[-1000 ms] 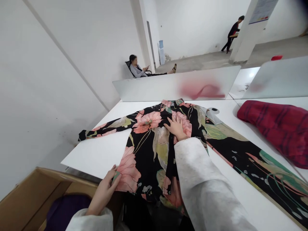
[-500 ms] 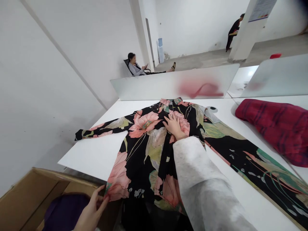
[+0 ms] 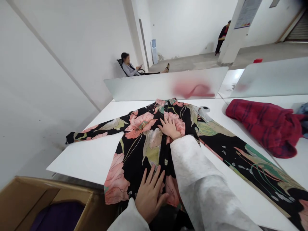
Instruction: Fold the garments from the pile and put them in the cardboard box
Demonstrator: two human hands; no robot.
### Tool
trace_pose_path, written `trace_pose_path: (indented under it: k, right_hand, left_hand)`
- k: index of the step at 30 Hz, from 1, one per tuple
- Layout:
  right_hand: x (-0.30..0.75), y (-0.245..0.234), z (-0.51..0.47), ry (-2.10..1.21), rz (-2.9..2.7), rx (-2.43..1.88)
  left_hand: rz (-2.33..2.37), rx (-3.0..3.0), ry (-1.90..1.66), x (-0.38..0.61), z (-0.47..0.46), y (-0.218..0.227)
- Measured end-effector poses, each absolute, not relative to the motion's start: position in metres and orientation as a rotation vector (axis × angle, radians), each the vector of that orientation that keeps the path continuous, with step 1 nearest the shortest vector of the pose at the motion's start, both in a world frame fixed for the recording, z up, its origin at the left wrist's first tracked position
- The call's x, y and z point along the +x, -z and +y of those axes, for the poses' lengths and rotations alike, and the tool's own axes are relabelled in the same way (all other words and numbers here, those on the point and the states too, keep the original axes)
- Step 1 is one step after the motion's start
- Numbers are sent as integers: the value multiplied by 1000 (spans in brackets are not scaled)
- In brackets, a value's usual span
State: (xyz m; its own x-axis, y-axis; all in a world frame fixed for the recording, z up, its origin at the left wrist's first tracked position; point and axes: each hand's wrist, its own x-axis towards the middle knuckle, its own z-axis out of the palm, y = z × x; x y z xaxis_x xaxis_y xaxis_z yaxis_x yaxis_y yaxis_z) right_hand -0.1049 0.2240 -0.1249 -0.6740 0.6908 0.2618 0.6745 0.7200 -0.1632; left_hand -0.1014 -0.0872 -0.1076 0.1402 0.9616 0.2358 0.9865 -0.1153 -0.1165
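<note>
A black floral shirt [image 3: 137, 154] with large pink flowers lies spread on the white table [image 3: 79, 160], collar away from me and both sleeves stretched out sideways. Its hem hangs over the near edge. My right hand [image 3: 170, 129] rests flat on the upper chest beside the button placket, fingers spread. Lower down, near the hem, my left hand [image 3: 151, 192] lies palm down on the front of the shirt with its fingers apart. Neither hand grips the cloth.
A cardboard box [image 3: 89, 205] holding dark purple cloth [image 3: 59, 216] stands at the lower left. Red plaid clothing [image 3: 262, 125] lies on the right. Frosted dividers [image 3: 144, 89] line the table's back. Beyond them, one person [image 3: 130, 65] sits and another [image 3: 222, 37] stands beside a pillar.
My left hand has let go of the shirt's lower left corner and moved right, onto the lower front. My right hand stays on the chest. The view has shifted slightly right.
</note>
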Motion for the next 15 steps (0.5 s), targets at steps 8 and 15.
trace_pose_path:
  k: [8,15]
  right_hand:
    - [-105,105,217,-92,-2691,-1064]
    - [-40,-1,221,-32,-2631,-1052]
  left_hand:
    - [-1936,-2127,203,-101,-102,110]
    - [-1989,-2121,207,-101,-100,110]
